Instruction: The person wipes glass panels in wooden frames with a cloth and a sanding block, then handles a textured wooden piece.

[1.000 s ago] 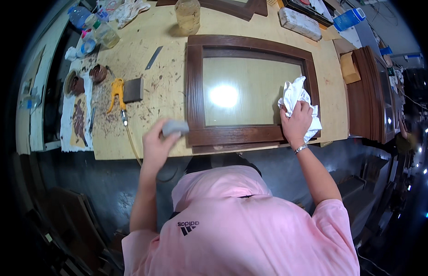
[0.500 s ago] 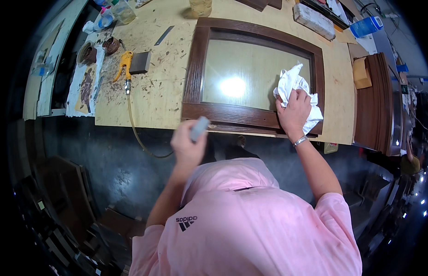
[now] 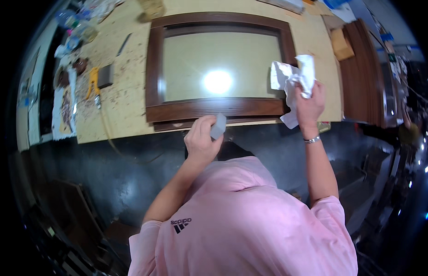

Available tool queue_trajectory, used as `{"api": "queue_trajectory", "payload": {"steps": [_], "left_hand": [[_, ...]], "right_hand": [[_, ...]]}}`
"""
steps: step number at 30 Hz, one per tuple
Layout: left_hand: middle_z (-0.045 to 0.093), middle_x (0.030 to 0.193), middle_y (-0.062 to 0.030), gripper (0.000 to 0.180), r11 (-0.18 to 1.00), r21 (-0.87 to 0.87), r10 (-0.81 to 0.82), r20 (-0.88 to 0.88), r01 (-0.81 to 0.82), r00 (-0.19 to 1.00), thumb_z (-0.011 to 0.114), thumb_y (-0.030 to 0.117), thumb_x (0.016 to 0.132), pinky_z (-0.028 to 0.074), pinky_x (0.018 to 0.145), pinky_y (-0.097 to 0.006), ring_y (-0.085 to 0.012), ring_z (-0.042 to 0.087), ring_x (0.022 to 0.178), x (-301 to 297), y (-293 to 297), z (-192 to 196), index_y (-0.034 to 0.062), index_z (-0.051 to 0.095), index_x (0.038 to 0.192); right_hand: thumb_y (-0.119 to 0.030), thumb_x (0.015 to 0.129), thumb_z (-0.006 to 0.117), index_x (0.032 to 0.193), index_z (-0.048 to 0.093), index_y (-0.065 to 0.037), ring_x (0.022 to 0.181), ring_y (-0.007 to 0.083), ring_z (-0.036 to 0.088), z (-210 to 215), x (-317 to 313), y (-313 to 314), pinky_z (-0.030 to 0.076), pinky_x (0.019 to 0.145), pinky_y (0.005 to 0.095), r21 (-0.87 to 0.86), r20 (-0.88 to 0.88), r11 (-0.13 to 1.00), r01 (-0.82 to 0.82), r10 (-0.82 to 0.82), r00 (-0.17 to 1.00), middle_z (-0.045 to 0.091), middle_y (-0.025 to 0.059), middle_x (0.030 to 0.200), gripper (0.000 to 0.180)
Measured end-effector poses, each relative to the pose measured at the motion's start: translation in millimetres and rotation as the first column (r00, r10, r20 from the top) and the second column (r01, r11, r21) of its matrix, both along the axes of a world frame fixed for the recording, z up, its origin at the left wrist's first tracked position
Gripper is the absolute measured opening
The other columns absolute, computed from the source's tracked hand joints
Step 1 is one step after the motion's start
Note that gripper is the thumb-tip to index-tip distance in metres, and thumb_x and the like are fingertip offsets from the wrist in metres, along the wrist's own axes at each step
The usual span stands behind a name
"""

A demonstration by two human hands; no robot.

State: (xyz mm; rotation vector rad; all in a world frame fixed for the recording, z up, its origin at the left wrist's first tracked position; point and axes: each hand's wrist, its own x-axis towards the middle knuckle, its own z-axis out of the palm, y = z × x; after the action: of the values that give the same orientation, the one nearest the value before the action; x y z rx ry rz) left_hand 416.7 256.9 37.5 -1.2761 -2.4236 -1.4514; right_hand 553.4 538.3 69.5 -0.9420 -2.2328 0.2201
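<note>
Right now the left hand (image 3: 202, 140) is closed round 1 small grey block (image 3: 218, 126), prob. a sanding block, pinched at thumb and fingertips just off the near rail of the dark wood door frame (image 3: 214, 108), which lies flat on the bench (image 3: 126, 99) w/ its pale centre panel up and its near rail along the bench's near edge. The right hand (image 3: 309, 102) grips 1 crumpled white rag (image 3: 294, 78), lifted clear over the frame's near right corner, apparently for wiping. Count: 2 hands, 1 block, 1 rag, 1 frame, plus 1 yellow tool (image 3: 93, 83) near the bench's left edge.
</note>
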Motion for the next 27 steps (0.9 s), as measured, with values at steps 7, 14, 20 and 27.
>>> {"api": "queue_trajectory", "payload": {"steps": [7, 14, 20, 27], "left_hand": [[0.066, 0.092, -0.0123, 0.039, 0.952, -0.024, -0.306, -0.164, 0.306, 0.938, 0.076, 0.006, 0.062, 0.052, 0.065, -0.039, -0.0319, 0.066, 0.079, 48.2, 102.6, 6.1, 0.0044, 0.059, 0.098], [0.065, 0.088, -0.0109, 0.036, 0.828, -0.136, -0.558, -0.289, 0.544, 0.777, 0.073, 0.008, 0.064, 0.050, 0.065, -0.040, -0.0292, 0.064, 0.079, 111.0, 212.5, 7.8, 0.0053, 0.059, 0.097], [0.066, 0.086, -0.0123, 0.033, 0.774, -0.143, -0.633, -0.181, 0.616, 0.753, 0.075, 0.015, 0.074, 0.052, 0.067, -0.041, -0.0309, 0.065, 0.079, 95.9, 212.5, 26.4, 0.0062, 0.060, 0.102], [0.066, 0.089, -0.0202, 0.031, 0.715, -0.437, -0.654, -0.141, 0.546, 0.743, 0.072, 0.020, 0.077, 0.051, 0.072, -0.049, -0.0400, 0.064, 0.084, 66.5, 276.3, 36.9, 0.0039, 0.059, 0.100]], "right_hand": [[-0.016, 0.084, 0.075, 0.094, 0.066, 0.001, 0.087, 0.0286, 0.060, 31.8, 170.7, 12.5, 0.047, 0.078, 0.0381, -0.063, -0.056, 0.915, 0.399, -0.403, 0.914, 0.060, 0.0114, 0.093, 0.022], [-0.017, 0.084, 0.074, 0.094, 0.067, 0.000, 0.085, 0.0288, 0.062, -13.7, 273.5, -46.1, 0.048, 0.075, 0.0388, -0.194, 0.066, 0.759, 0.622, -0.622, 0.780, 0.062, 0.0107, 0.093, 0.021], [-0.015, 0.081, 0.075, 0.094, 0.068, 0.000, 0.084, 0.0294, 0.061, -43.0, 303.8, -69.4, 0.047, 0.074, 0.0404, -0.326, 0.057, 0.696, 0.641, -0.662, 0.748, 0.062, 0.0108, 0.091, 0.021], [-0.018, 0.081, 0.075, 0.089, 0.066, 0.002, 0.082, 0.0315, 0.059, -85.8, 301.0, -81.2, 0.046, 0.073, 0.0412, -0.478, 0.114, 0.620, 0.622, -0.659, 0.744, 0.060, 0.0129, 0.092, 0.023]]}}
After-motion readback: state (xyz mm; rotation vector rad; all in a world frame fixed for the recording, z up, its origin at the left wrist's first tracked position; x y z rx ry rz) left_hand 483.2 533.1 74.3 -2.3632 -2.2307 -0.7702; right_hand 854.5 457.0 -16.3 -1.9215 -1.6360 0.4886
